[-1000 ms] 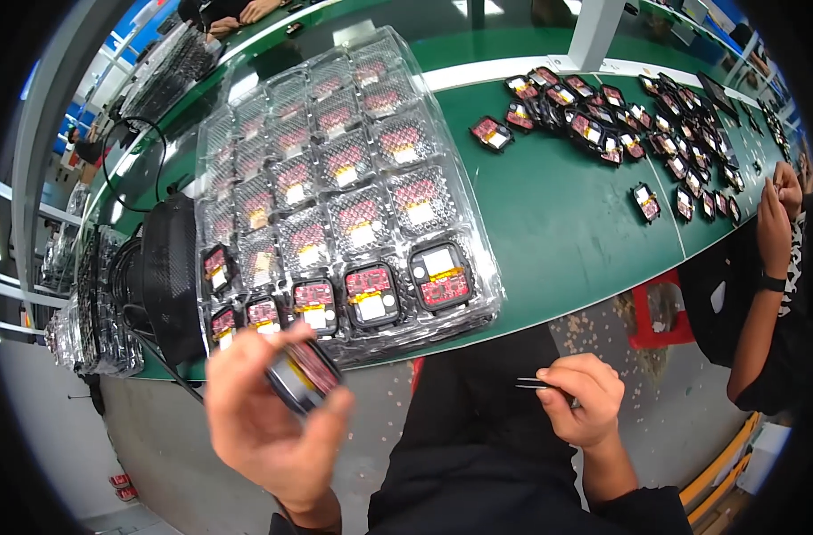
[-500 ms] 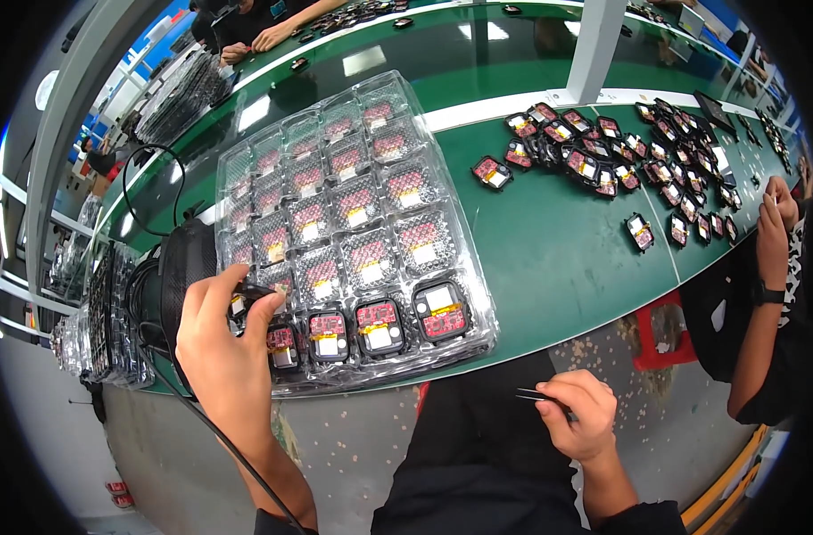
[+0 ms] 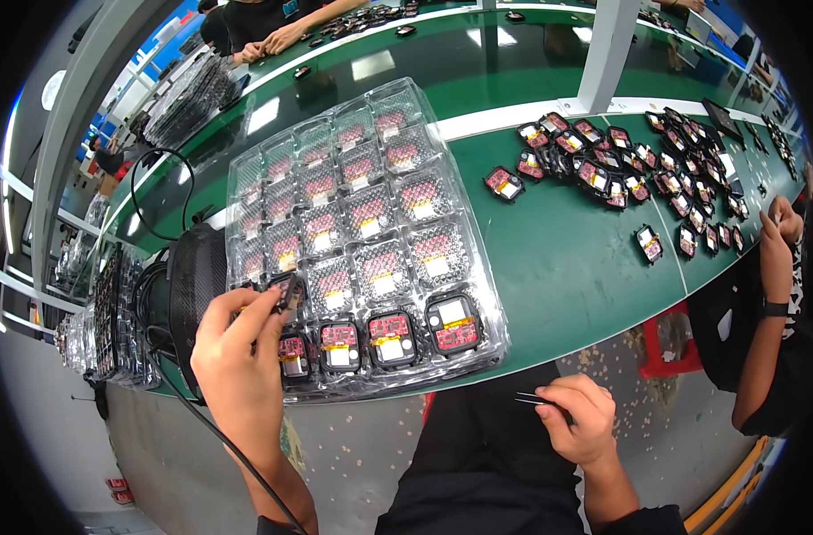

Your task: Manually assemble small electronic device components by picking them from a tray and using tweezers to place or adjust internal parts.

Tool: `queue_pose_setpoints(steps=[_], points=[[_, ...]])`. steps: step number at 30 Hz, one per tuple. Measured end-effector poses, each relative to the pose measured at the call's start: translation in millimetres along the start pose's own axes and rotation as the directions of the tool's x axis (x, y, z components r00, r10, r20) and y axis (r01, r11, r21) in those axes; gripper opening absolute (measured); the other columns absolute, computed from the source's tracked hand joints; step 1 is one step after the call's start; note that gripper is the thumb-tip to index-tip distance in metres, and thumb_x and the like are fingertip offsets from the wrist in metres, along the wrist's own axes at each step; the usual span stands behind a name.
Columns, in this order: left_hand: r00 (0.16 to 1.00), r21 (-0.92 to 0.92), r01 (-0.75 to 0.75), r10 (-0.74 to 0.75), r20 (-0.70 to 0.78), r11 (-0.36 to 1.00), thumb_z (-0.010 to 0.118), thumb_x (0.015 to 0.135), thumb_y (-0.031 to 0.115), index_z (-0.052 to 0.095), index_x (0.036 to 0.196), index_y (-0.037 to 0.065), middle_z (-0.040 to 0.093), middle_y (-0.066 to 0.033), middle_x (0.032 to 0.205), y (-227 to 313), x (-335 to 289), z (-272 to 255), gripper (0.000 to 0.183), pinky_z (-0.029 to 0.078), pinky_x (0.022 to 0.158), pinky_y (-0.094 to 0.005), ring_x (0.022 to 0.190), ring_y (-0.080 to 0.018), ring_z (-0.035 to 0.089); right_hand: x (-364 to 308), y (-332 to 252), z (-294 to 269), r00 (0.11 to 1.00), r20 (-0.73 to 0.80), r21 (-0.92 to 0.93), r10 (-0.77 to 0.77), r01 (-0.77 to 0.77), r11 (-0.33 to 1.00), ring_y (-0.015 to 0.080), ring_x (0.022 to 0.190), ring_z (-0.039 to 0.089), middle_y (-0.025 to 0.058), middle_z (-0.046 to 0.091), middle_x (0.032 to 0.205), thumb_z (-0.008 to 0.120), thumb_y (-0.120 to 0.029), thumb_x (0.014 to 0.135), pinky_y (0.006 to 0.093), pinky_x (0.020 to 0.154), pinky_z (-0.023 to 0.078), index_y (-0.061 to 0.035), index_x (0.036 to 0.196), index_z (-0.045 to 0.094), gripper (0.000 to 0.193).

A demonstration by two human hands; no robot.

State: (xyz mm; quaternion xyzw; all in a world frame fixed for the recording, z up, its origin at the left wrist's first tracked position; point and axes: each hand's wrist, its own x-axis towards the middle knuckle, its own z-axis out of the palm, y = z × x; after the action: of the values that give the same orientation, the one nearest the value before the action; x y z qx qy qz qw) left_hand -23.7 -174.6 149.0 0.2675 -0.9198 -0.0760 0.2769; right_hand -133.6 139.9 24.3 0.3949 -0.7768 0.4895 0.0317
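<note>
Hands work apart at the lower part of the frame. The left hand (image 3: 237, 357) sits at lower left, fingers pinched on a small dark part (image 3: 288, 291) at the near left corner of a clear plastic tray (image 3: 491, 312). The right hand (image 3: 580, 419) rests at lower centre-right, below the bench edge and over the person's dark lap, closed around thin metal tweezers (image 3: 536, 399) whose tips point toward the left of the frame.

The tray lies on a green bench (image 3: 567, 259) at centre frame. Its pockets hold small red and black parts; the nearest row shows them most clearly. A black cable (image 3: 206, 419) runs beneath the left wrist toward the lower edge.

At upper right, loose parts (image 3: 620, 165) of the same kind lie scattered on the bench. At the right edge, another person's forearm (image 3: 767, 339) with a dark wristband shows.
</note>
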Motion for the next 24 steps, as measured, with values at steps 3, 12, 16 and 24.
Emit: queue_pose_setpoints(steps=[3,12,16,24], points=[[0.991,0.073,-0.129,0.126,0.048,0.989,0.07,0.088,-0.005,0.074,0.109,-0.003,0.068,-0.0156,0.1,-4.6,0.8,-0.3,0.021,0.053,0.074,-0.0334,0.082,-0.0266,0.067,-2.0,-0.1,-2.1,1.0,-0.005,-0.004,0.004,-0.004,1.0,0.0208,0.06,0.064,0.0079,0.07,0.086,0.082,-0.007,0.078,0.0308,0.054,0.05,-0.0035,0.093,0.073,0.017],[0.991,0.012,-0.13,0.13,0.018,0.991,0.073,0.084,-0.005,0.075,0.1,-0.003,0.068,-0.0132,0.097,-7.7,1.1,3.7,0.016,0.052,0.07,-0.0341,0.078,-0.0264,0.067,0.9,0.2,-3.0,1.0,0.007,-0.004,0.003,-0.003,1.0,0.0215,0.06,0.064,0.0082,0.07,0.086,0.082,-0.007,0.078,0.0311,0.054,0.051,-0.0034,0.093,0.073,0.017],[0.999,-0.068,-0.03,0.033,0.04,0.997,0.075,0.082,-0.006,0.076,0.097,-0.003,0.068,-0.0125,0.095,-0.1,3.0,3.2,0.016,0.052,0.07,-0.0345,0.078,-0.026,0.067,0.3,-2.2,-4.2,1.0,0.009,-0.002,0.003,-0.003,1.0,0.0217,0.06,0.064,0.0079,0.07,0.085,0.082,-0.007,0.079,0.0314,0.054,0.052,-0.004,0.093,0.074,0.017],[0.997,-0.079,-0.059,0.062,0.037,0.995,0.075,0.08,-0.007,0.075,0.096,-0.002,0.067,-0.013,0.093,-1.2,5.1,6.0,0.017,0.053,0.072,-0.0355,0.08,-0.0287,0.067,3.7,-7.3,-10.6,0.999,0.034,-0.033,-0.018,0.019,0.999,0.0215,0.065,0.068,0.0052,0.071,0.089,0.083,-0.009,0.079,0.0318,0.056,0.054,-0.0061,0.098,0.075,0.021]])
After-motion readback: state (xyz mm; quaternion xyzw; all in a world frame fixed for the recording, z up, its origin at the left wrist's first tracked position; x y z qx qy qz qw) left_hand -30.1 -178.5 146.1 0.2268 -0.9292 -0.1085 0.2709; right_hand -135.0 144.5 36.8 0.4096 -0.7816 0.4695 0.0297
